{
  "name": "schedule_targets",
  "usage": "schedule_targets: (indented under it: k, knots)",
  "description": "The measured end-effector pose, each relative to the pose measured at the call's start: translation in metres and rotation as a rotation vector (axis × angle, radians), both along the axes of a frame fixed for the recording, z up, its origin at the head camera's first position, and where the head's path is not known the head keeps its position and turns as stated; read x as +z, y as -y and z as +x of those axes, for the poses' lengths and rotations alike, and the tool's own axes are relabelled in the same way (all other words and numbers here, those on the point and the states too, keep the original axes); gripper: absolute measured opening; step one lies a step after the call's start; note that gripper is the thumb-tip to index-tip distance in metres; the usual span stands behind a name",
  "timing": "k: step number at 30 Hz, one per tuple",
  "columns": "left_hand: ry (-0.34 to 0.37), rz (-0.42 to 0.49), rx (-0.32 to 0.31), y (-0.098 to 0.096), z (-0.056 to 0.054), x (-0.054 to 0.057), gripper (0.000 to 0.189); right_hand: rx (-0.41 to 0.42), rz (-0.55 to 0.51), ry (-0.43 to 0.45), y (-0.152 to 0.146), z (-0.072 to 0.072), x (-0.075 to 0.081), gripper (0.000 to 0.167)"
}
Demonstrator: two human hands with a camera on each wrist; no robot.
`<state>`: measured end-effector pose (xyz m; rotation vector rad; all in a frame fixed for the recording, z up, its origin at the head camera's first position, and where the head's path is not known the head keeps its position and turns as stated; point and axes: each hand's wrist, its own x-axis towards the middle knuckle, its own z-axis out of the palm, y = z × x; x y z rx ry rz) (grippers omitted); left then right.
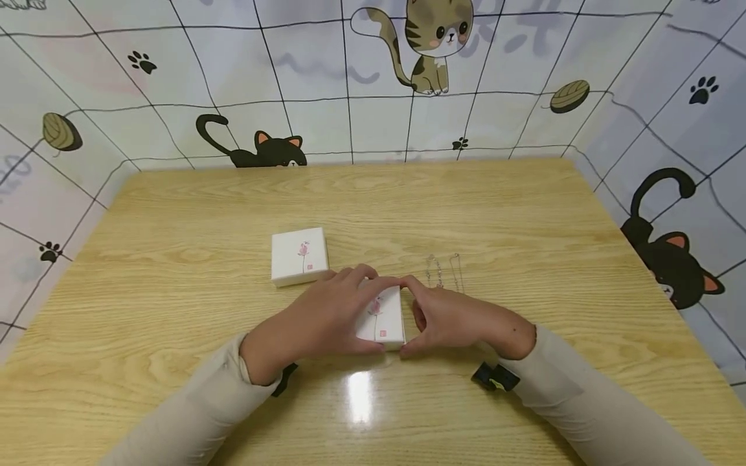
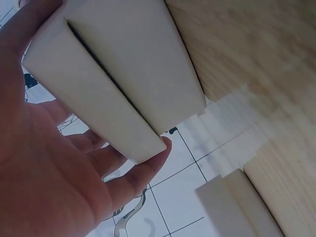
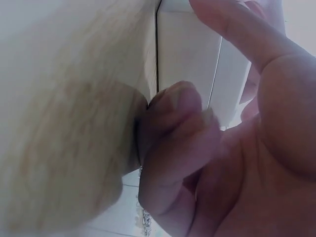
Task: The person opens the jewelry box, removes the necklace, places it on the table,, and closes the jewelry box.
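A small white gift box (image 1: 392, 327) with a pink flower print lies on the table between both hands. Over its top, my left hand (image 1: 320, 317) grips the lid, fingers at the far side and thumb at the near side. The left wrist view shows a dark narrow gap between the lid (image 2: 94, 98) and the box body (image 2: 138, 54). My right hand (image 1: 457, 317) holds the right end, index finger at the far corner, thumb at the near one. Its other fingers are curled beside the box wall (image 3: 185, 54), low at the tabletop.
A second white gift box (image 1: 298, 255), closed and with the same flower print, sits behind my left hand. Two thin silvery chains, a left one (image 1: 431, 268) and a right one (image 1: 457, 270), lie beyond my right hand on the wooden table (image 1: 495, 213). Cat-patterned cloth (image 1: 326, 77) surrounds it.
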<state>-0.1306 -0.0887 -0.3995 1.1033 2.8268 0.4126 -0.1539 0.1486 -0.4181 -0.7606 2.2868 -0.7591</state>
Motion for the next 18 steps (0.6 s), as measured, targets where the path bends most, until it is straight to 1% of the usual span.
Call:
schedule_targets:
  k: [3, 8, 13, 18]
  knots:
    - [0.008, 0.004, 0.001, -0.0011, 0.0004, -0.0016, 0.094, 0.01, 0.006, -0.005, 0.0001, -0.0001, -0.0013, 0.097]
    - [0.009, -0.014, 0.014, -0.0028, 0.0022, -0.0012, 0.092, 0.02, 0.015, -0.009, 0.0015, -0.0003, -0.002, 0.097]
    - [0.001, -0.024, 0.023, -0.0047, 0.0035, -0.0008, 0.091, 0.012, 0.022, -0.016, 0.0021, 0.0002, -0.0009, 0.095]
    - [0.032, -0.015, 0.013, -0.0059, 0.0049, -0.0009, 0.092, 0.01, 0.026, -0.018, 0.0023, 0.0002, -0.0003, 0.095]
